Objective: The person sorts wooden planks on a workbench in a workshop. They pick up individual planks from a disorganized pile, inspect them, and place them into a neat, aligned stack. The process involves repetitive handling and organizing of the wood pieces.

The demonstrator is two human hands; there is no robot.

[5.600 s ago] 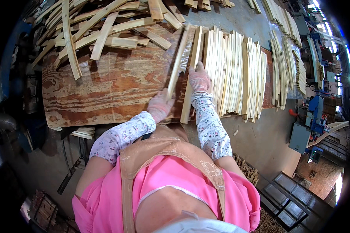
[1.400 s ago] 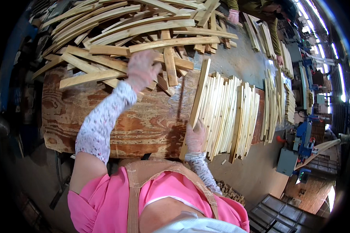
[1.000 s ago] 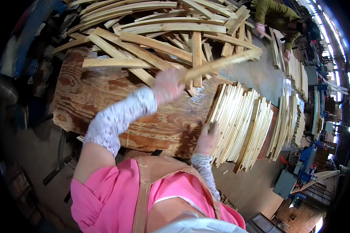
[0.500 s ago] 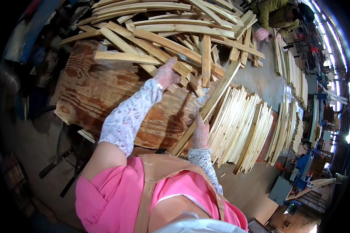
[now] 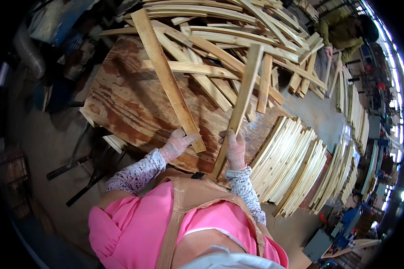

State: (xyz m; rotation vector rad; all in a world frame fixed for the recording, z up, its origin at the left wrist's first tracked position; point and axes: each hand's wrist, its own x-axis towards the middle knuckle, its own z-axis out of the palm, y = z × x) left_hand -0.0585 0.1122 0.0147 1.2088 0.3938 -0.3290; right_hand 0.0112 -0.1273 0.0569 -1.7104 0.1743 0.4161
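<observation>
My left hand [image 5: 178, 144], in a pale knitted glove, grips a long wooden slat [image 5: 166, 74] near its lower end. That slat slants up and to the left across the plywood table [image 5: 121, 96], its far end raised over the loose pile. In my right hand [image 5: 235, 147], also gloved, is a second wooden slat [image 5: 243, 94], held near its lower end and pointing away and slightly right. Both hands are closed, close to the table's near edge. Beyond them lies a jumbled pile of wooden slats [image 5: 229, 36], many slightly curved.
A neat row of slats [image 5: 283, 161] stands right of my right hand, with another row [image 5: 330, 175] beyond it. At the far right a person [image 5: 341, 33] handles slats. Metal legs [image 5: 81, 166] show left of the table, and a grey-blue machine [image 5: 318, 244] stands lower right.
My left hand has taken a slat from the pile and drawn it back toward me. The right hand still holds its slat, now turned more upright in view. The whole view has shifted.
</observation>
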